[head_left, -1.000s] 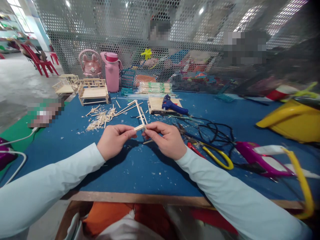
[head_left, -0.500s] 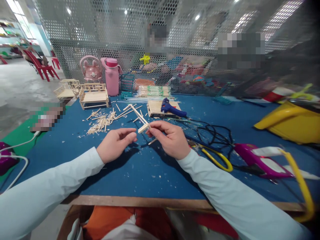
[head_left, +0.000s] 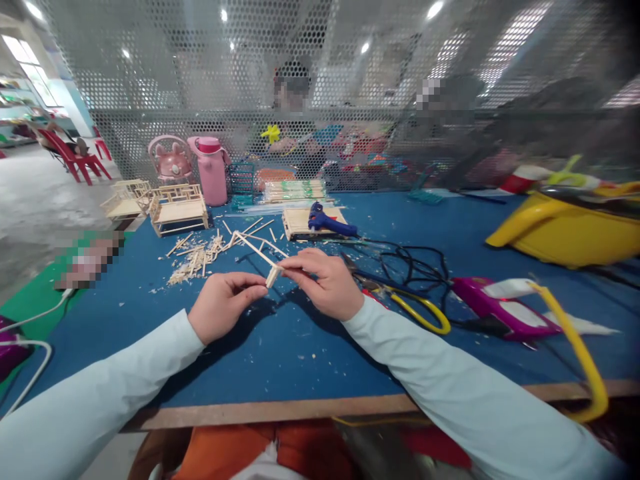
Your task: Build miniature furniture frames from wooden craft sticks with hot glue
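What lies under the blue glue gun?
Under the blue glue gun lies a flat piece of pale sticks, its left part visible; what is directly beneath the gun is covered.

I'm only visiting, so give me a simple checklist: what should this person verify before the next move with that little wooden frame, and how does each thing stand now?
1. Right hand grips the small frame of pale wooden sticks: ok, pinched between thumb and fingers.
2. Left hand close by: ok, fingertips at the frame's near end.
3. Frame's joints firm: cannot tell.
4. Blue plastic glue gun set down: ok, resting on a flat pale wooden panel.
5. Glue gun hot: cannot tell.
6. Blue tabletop free of scraps: not ok, loose pale wooden sticks and bits lie scattered.
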Motion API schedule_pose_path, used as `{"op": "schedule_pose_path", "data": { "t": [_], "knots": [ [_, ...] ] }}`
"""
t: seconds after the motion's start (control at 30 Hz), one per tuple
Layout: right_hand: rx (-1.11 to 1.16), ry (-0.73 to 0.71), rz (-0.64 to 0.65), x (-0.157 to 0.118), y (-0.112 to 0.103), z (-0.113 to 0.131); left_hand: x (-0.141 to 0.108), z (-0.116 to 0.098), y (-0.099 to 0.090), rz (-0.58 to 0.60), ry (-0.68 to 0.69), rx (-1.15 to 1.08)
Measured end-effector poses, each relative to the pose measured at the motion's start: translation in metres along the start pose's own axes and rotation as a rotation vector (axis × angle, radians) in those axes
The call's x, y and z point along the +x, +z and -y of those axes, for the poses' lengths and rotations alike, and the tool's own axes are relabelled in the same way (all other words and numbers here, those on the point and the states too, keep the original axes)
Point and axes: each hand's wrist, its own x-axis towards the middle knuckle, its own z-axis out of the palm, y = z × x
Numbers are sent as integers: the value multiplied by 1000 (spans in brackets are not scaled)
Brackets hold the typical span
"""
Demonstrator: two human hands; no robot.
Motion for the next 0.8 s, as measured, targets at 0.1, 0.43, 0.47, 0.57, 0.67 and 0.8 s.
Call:
{"op": "schedule_pose_path", "data": {
  "t": [0.1, 0.43, 0.47, 0.57, 0.67, 0.8],
  "knots": [
    [-33, -61, 25, -1, 0, -1, 0, 1, 0, 9, 26, 7],
    [-47, -109, 82, 0, -2, -2, 0, 2, -2, 85, 36, 62],
    [-52, -124, 89, 0, -3, -3, 1, 1, -5, 104, 35, 92],
    [-65, -159, 205, 0, -4, -10, 2, -2, -17, 107, 28, 263],
    [-78, -140, 412, -1, -6, -18, 5, -2, -27, 2, 57, 407],
    [-68, -120, 388, -1, -7, -20, 14, 10, -32, -234, 156, 444]
  ]
}}
